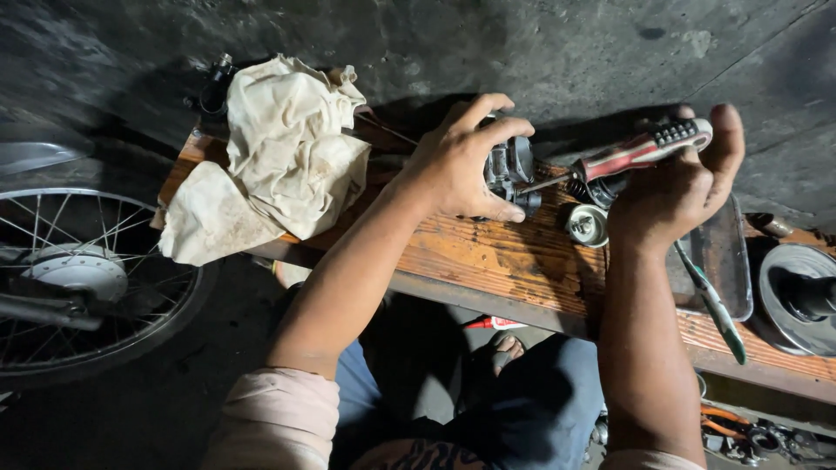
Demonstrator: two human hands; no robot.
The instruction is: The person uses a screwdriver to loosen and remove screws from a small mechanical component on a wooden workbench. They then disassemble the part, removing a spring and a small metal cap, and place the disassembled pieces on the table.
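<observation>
My left hand (457,161) grips a small grey metal engine part (512,170) and holds it down on a worn wooden bench (488,257). My right hand (675,187) is wrapped around a screwdriver with a red and grey handle (640,152). Its metal shaft points left and its tip meets the part. A small round metal cap (586,224) lies on the bench between my hands.
A dirty white rag (279,157) lies crumpled on the bench's left end. A shallow metal tray (723,257) with a green-handled tool (714,305) sits right, beside a round metal dish (797,296). A spoked wheel (78,278) stands at left. My legs are below the bench.
</observation>
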